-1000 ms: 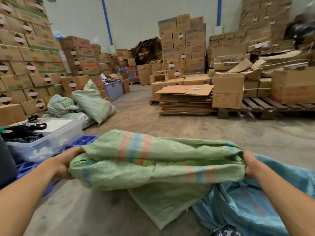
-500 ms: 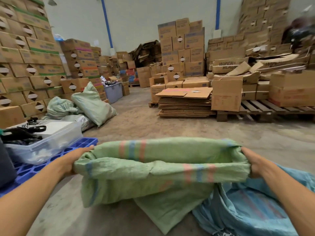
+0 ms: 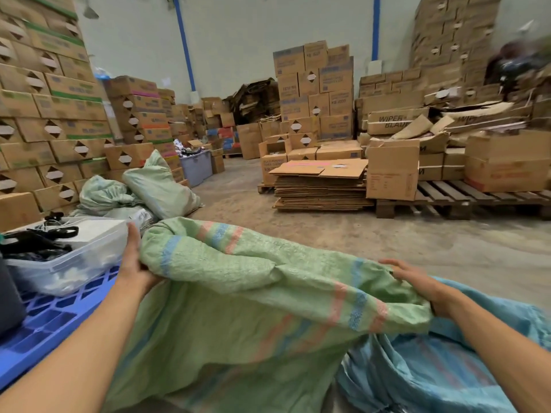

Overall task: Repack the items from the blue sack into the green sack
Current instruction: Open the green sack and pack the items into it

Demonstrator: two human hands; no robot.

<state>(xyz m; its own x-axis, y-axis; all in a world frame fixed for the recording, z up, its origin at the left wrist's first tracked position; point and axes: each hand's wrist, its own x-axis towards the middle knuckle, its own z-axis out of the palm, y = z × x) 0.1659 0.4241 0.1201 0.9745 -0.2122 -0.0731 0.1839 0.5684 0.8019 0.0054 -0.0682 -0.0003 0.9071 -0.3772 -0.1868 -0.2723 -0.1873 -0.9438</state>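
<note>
Green sack (image 3: 268, 278): mouth now rolled down, gripped by left hand (image 3: 132, 263) and right hand (image 3: 417, 281); ready for filling; blue sack (image 3: 447, 368) beneath right hand

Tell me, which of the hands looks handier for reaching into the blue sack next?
The right hand, probably. It grips the green sack directly beside the blue sack, while the left hand holds the far edge by the plastic bin.

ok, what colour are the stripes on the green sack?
Pink-orange and blue bands on the green sack, clearest in the head view.
</note>
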